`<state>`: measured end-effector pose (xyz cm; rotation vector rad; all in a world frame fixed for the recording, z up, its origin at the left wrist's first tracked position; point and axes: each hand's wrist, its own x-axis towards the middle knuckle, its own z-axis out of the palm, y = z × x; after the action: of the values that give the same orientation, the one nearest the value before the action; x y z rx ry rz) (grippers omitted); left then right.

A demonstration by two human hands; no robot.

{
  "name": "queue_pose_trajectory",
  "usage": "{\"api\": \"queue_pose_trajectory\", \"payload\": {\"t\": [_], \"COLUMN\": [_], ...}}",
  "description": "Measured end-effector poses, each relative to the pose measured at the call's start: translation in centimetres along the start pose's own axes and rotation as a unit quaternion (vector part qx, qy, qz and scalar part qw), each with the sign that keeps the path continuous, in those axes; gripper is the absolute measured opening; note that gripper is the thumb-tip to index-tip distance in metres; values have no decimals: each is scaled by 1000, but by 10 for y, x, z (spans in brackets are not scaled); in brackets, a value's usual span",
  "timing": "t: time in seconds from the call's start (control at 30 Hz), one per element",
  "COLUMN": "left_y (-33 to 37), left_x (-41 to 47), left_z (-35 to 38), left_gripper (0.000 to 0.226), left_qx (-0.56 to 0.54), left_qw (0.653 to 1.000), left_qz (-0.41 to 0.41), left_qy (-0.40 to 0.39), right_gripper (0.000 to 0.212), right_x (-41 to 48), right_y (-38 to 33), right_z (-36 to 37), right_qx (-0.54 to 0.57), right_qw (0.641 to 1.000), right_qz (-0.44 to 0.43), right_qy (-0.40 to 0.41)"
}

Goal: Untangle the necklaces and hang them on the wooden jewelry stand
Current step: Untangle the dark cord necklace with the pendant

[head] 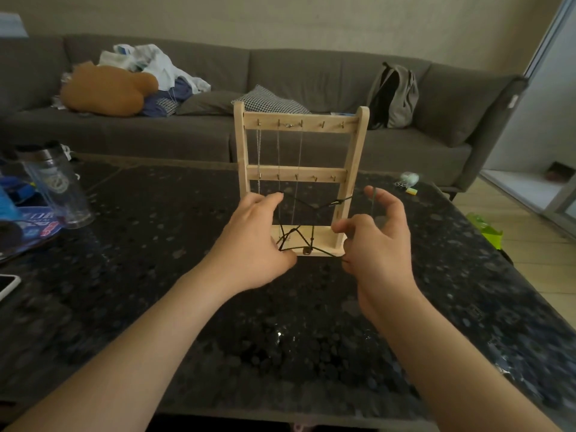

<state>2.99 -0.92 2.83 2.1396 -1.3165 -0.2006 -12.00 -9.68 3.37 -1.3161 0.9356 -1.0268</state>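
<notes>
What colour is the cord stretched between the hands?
The cord is black, clearest in the head view.

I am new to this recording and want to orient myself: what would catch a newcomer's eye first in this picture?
First, the two hands at the centre: the left hand and the right hand hold a tangled black cord necklace stretched between them. Just behind them stands the wooden jewelry stand on the dark speckled table, with thin chains hanging from its top hooks.
</notes>
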Motion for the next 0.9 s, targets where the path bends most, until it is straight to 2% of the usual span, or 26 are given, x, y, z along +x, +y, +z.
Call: {"api": "queue_pose_trajectory", "payload": {"t": [0.07,0.13,0.2,0.37,0.47,0.57,0.63,0.8,0.9], "left_y": [1,0,-2,-8,-9,-9,-8,-4,-4], "left_x": [1,2,1,1,2,1,1,2,2], "left_z": [-3,-4,-3,3,4,4,5,5,3], "left_gripper": [106,95,87,96,82,62,52,41,42], "left_qx": [-72,-140,-147,-115,-103,-116,-121,-130,-153], "left_qw": [996,988,988,992,989,984,983,981,979], "left_qz": [-27,-40,-37,-28,-29,-23,-19,-32,-58], "left_qy": [-46,-54,-21,38,97,134,139,137,125], "right_gripper": [43,31,26,34,47,78,88,84,76], "right_x": [-1,0,0,-1,-2,-2,-2,-2,-1], "right_y": [0,-1,-2,-2,-4,-2,0,2,1], "right_z": [0,-1,-2,-3,-3,-2,-1,1,-1], "right_qx": [-8,6,2,23,60,106,120,198,203], "right_qw": [1000,1000,1000,999,997,990,983,947,937], "right_qz": [-10,-14,-17,-24,20,76,121,215,241], "right_qy": [-7,-19,-25,-39,-49,-59,-68,-130,-148]}}
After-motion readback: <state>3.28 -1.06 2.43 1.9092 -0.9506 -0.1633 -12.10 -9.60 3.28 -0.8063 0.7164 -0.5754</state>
